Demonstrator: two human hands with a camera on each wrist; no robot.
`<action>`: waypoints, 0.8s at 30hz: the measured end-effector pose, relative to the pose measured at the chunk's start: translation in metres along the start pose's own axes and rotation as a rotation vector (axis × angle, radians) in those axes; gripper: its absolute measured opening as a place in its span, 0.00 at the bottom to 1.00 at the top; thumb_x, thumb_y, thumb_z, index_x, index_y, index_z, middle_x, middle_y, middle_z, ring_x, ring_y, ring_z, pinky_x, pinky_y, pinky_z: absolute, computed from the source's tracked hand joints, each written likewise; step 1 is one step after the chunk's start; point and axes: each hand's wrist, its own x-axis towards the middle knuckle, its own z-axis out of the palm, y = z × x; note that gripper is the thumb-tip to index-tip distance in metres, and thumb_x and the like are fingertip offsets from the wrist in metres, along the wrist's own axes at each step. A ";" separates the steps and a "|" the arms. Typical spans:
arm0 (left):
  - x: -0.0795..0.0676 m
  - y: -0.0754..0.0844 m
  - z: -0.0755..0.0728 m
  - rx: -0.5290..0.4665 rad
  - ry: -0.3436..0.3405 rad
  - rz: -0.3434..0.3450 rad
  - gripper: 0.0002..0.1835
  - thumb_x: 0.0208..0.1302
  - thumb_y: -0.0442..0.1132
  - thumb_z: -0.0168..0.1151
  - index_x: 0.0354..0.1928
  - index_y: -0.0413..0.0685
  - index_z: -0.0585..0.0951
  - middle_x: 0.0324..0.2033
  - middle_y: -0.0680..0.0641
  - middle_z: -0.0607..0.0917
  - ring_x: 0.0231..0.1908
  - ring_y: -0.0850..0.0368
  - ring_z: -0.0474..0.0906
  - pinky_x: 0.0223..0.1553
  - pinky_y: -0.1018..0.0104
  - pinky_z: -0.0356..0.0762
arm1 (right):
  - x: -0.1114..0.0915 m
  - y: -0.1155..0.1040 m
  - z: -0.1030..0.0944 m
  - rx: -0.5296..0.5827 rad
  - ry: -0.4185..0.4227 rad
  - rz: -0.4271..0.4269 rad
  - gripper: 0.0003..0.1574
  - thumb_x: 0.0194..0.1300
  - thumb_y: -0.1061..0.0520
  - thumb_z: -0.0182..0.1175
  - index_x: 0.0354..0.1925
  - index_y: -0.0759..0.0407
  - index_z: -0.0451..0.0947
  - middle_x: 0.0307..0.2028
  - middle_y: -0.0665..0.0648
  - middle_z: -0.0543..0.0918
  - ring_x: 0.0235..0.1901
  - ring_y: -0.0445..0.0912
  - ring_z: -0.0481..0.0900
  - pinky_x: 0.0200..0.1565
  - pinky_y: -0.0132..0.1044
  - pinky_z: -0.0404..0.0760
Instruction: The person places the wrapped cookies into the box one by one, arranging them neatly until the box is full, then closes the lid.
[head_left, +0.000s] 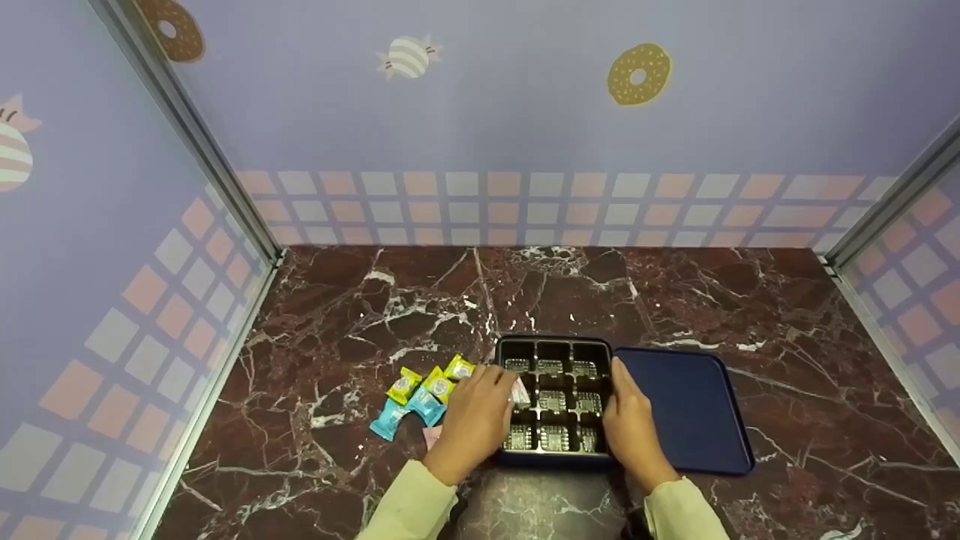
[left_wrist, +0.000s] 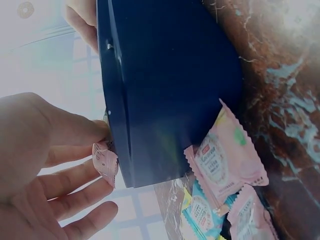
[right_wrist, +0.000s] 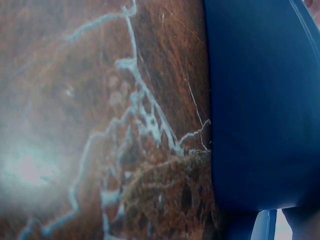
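A dark blue box with a black tray of square compartments stands on the marbled table. At its left side, my left hand pinches a pink-wrapped candy between thumb and fingers, over the rim by a left compartment. Along the right wall lies my right hand, fingers fairly straight against the box. Left of the box are yellow candies, blue candies and pink candies, partly hidden by the left hand in the head view. The right wrist view shows mostly the box's blue side.
A flat dark blue lid lies just right of the box. Behind the table rises a purple wall with a checked band, and side panels close in the left and right.
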 end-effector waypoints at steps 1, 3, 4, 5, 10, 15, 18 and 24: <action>0.000 0.000 0.000 -0.001 -0.002 0.000 0.17 0.50 0.37 0.70 0.44 0.50 0.81 0.39 0.50 0.84 0.42 0.53 0.78 0.37 0.59 0.77 | 0.000 0.000 0.000 0.000 -0.001 0.002 0.36 0.59 0.77 0.45 0.68 0.75 0.59 0.68 0.74 0.63 0.68 0.64 0.62 0.68 0.55 0.61; 0.001 0.001 0.001 -0.005 -0.008 0.000 0.17 0.50 0.37 0.70 0.45 0.50 0.81 0.39 0.51 0.84 0.42 0.53 0.78 0.38 0.59 0.77 | 0.000 0.001 0.000 -0.006 -0.001 0.001 0.37 0.59 0.77 0.45 0.68 0.75 0.58 0.68 0.74 0.63 0.68 0.64 0.62 0.68 0.55 0.61; 0.001 0.002 0.001 -0.006 -0.011 -0.001 0.17 0.50 0.37 0.70 0.45 0.50 0.81 0.39 0.50 0.84 0.42 0.53 0.78 0.38 0.59 0.77 | 0.000 0.001 0.000 -0.009 -0.003 0.000 0.37 0.59 0.77 0.45 0.68 0.75 0.58 0.68 0.74 0.63 0.69 0.64 0.62 0.68 0.55 0.61; 0.001 0.002 0.002 -0.007 -0.013 0.000 0.18 0.50 0.37 0.70 0.45 0.50 0.81 0.39 0.50 0.84 0.42 0.53 0.78 0.39 0.59 0.77 | 0.000 0.001 0.000 -0.012 -0.006 -0.001 0.37 0.59 0.77 0.45 0.68 0.75 0.58 0.68 0.74 0.63 0.69 0.64 0.61 0.68 0.55 0.60; 0.003 0.004 0.003 -0.006 -0.028 0.003 0.18 0.51 0.37 0.69 0.46 0.50 0.80 0.39 0.50 0.83 0.41 0.53 0.78 0.40 0.60 0.77 | 0.000 0.001 0.000 -0.019 -0.012 0.001 0.37 0.59 0.77 0.45 0.69 0.74 0.57 0.68 0.74 0.62 0.69 0.64 0.61 0.69 0.55 0.60; 0.003 0.004 0.004 -0.004 -0.026 0.009 0.16 0.50 0.37 0.70 0.43 0.50 0.80 0.38 0.50 0.83 0.41 0.53 0.77 0.39 0.60 0.77 | 0.000 0.000 0.000 -0.027 -0.003 -0.010 0.37 0.59 0.77 0.45 0.68 0.75 0.58 0.68 0.74 0.63 0.68 0.64 0.62 0.69 0.55 0.60; 0.004 0.005 0.005 0.006 -0.010 0.014 0.16 0.49 0.37 0.70 0.42 0.50 0.79 0.37 0.51 0.83 0.40 0.53 0.77 0.39 0.59 0.76 | 0.000 0.000 0.000 -0.033 -0.004 -0.018 0.37 0.59 0.76 0.45 0.68 0.75 0.58 0.68 0.74 0.63 0.68 0.65 0.62 0.69 0.55 0.61; 0.004 0.005 0.010 0.032 0.018 0.030 0.13 0.48 0.35 0.68 0.39 0.51 0.79 0.35 0.51 0.83 0.37 0.52 0.77 0.36 0.60 0.74 | 0.000 -0.001 0.000 -0.032 -0.013 -0.013 0.37 0.60 0.76 0.44 0.68 0.75 0.57 0.68 0.73 0.62 0.69 0.64 0.61 0.68 0.54 0.60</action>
